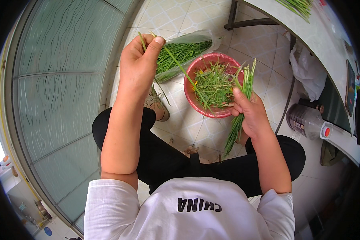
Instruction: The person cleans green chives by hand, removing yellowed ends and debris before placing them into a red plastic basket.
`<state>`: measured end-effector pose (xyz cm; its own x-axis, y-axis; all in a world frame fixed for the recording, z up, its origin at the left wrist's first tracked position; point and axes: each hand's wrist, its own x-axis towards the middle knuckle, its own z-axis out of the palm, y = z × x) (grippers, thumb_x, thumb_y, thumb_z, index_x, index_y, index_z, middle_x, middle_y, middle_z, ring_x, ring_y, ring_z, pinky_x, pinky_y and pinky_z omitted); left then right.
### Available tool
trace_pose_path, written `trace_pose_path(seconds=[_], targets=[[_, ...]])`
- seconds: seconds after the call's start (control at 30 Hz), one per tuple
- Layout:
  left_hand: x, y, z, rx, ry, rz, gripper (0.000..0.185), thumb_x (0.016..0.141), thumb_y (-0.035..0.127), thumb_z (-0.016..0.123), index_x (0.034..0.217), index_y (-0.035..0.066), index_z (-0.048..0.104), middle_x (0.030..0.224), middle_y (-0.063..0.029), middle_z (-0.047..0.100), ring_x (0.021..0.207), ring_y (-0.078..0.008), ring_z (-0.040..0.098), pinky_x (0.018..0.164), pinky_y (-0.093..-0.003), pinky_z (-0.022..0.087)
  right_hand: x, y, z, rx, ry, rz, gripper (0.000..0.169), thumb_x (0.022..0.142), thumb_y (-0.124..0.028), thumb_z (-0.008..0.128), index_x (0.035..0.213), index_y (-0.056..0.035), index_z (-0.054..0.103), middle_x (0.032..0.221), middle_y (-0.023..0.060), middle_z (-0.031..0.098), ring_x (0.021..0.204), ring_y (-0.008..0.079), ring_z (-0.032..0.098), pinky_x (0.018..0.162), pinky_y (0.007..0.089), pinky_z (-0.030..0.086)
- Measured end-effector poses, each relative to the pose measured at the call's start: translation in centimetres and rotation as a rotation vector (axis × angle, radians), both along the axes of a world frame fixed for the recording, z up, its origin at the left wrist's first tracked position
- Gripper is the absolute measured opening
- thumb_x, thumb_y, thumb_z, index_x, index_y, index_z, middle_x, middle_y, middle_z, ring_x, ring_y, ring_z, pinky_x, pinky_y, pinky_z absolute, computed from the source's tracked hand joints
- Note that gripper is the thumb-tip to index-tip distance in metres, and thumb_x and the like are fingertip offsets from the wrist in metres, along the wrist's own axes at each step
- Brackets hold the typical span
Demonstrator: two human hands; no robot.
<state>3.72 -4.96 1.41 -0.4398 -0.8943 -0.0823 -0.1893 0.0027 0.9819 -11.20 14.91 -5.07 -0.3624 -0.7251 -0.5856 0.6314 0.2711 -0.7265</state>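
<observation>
My left hand (141, 60) is raised at the upper left, thumb and fingertips pinched on a few long green stalks (177, 63). One of these stalks slants down across the basin. My right hand (250, 111) is closed around a bunch of green chive-like stalks (247, 79), with pale cut ends up and thin leaves hanging down. Between my hands, on the floor, stands a red basin (188, 97) with a clear plastic liner. Loose green trimmings (214, 85) fill it, with some yellow bits. Behind my left hand lies a clear plastic bag (208, 36) full of green chives (186, 52).
A white table (267, 7) curves along the right, with more green stalks (300, 9) on it. Below are a white plastic bag (309, 69) and a large clear jug (304, 120) on its side. Frosted glass doors (60, 96) stand at left above a tiled floor (180, 123).
</observation>
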Motion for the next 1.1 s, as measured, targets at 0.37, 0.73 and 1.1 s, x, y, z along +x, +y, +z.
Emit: trace_pose_path(seconds=[0.37,0.73,1.1], targets=[[-2.3,3.5,-1.0,0.223,-0.046,-0.157,0.016,0.087,0.015,0.055,0.078,0.002,0.052,0.063,0.0019,0.050,0.054,-0.0054,0.043,0.049,-0.0213,0.036,1.6,-1.0,2.4,0.038,-0.222,0.295,0.018,0.080,-0.022,0.064,0.090,-0.0095,0.055,0.072,-0.0052,0.047,0.051,0.0021,0.036,0.044,0.0186,0.030],[-2.4,3.6,-1.9,0.187,-0.048,-0.121,0.016,0.087,0.014,0.055,0.078,0.002,0.051,0.062,0.0007,0.050,0.051,-0.0063,0.045,0.047,-0.0220,0.037,1.4,-0.8,1.4,0.021,-0.286,0.236,0.009,0.078,-0.014,0.058,0.082,-0.0066,0.055,0.060,-0.0056,0.041,0.047,0.0033,0.033,0.043,0.0206,0.029],[-2.3,3.6,-4.7,-0.025,-0.265,-0.380,0.013,0.084,0.012,0.060,0.085,-0.001,0.058,0.066,0.0026,0.050,0.062,-0.0051,0.043,0.053,-0.0217,0.036,-1.0,-0.4,1.0,0.013,-0.249,-0.021,0.018,0.082,-0.017,0.059,0.094,-0.0035,0.056,0.063,-0.0035,0.044,0.049,0.0050,0.034,0.044,0.0206,0.030]])
